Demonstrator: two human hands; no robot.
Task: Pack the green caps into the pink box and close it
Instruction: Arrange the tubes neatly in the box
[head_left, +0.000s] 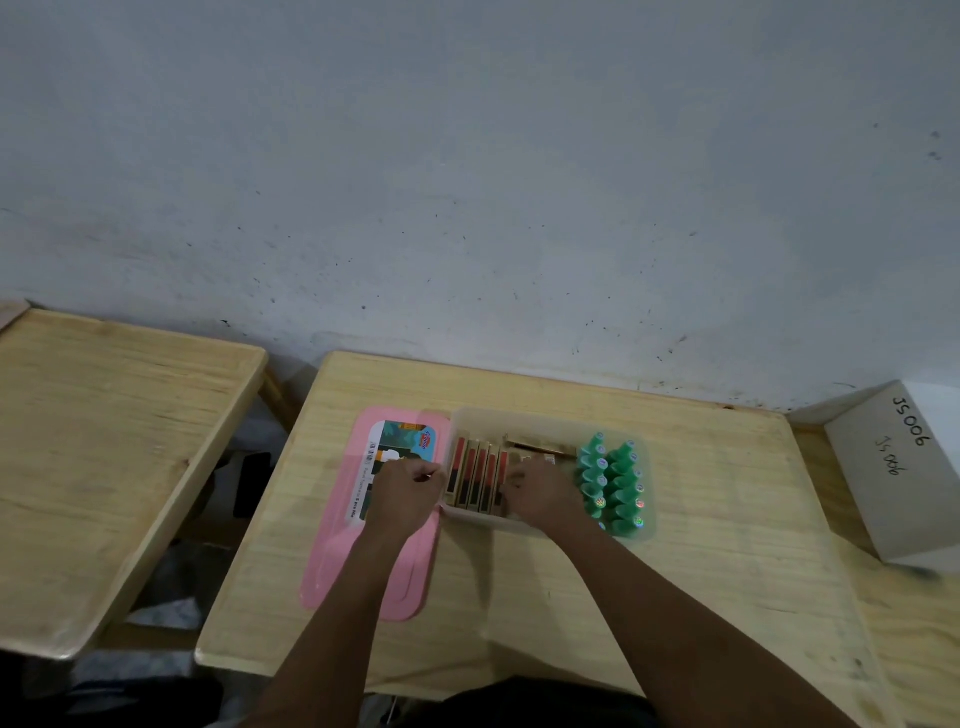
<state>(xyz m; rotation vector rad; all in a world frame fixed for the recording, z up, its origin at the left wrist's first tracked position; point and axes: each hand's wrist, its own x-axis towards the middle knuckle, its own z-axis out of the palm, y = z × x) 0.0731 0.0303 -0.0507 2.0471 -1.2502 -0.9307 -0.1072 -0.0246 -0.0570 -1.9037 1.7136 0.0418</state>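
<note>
1. Wood-grain counter (519, 597) spreads beneath and around both grips and carries everything we need.
2. The pink lid (363, 571) lies flat and label up, under the left grip and running on to its left. We judge it thin, light and slightly flexible. It is best taken by a long edge, lowered level, then pressed down at the corners.
3. The pink box (488, 418) has a pale, see-through body. It sits between the two grips and runs on to the right of the right grip. It looks light and stiff-walled, and likely to slide on smooth wood, so one grip should steady it. Red-and-gold sticks (475, 475) fill the part between the grips.
4. The green caps (618, 483) stand in two rows inside the box, just right of the right grip, touching one another. We judge them small, hard, smooth and tapered, and easily toppled. Each is best held by its sides near the wide base.
5. The left grip (402, 493) reaches straight forward over the lid with its fingers curled tight, and looks to pinch the box's left rim.
6. The right grip (540, 493) comes in diagonally, palm down, with its fingers bent into the box over the sticks. We cannot tell whether it clasps anything.
</note>
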